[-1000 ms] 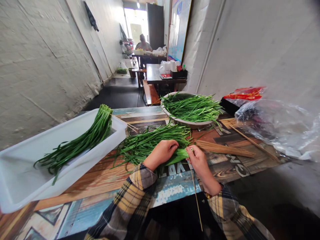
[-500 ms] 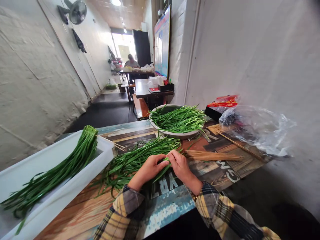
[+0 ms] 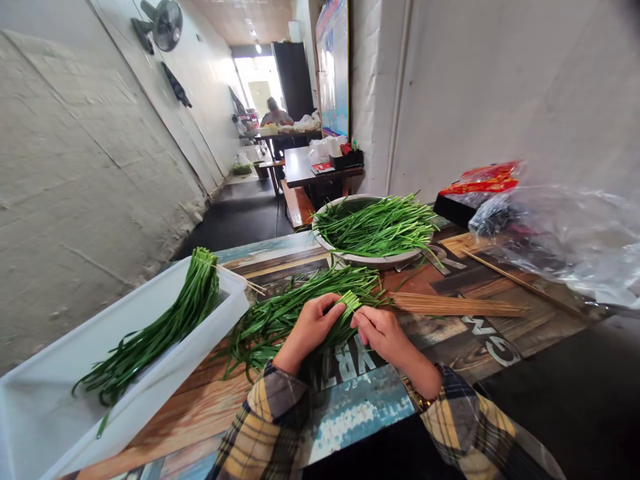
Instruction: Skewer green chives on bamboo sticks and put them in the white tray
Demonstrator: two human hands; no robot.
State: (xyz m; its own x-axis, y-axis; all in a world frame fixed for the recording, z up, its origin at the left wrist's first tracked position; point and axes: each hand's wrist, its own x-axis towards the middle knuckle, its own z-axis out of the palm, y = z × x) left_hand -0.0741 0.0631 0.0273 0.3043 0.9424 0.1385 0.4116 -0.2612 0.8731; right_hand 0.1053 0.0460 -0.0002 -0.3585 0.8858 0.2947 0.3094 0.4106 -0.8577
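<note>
My left hand and my right hand are both closed around the cut ends of a small bundle of green chives, lifted a little above the table. Under it, a loose pile of chives fans out to the left. A bundle of bamboo skewers lies just right of my right hand. No skewer is visible in my fingers.
A white plastic tray at left holds a skewered row of chives. A metal bowl of chives stands behind. Clear plastic bags and a red packet lie at right. A person sits far down the corridor.
The long skewer in my right hand a second ago is gone from view. Both hands have gathered the chive ends into a bunch and raised it slightly. My head tilted up.
</note>
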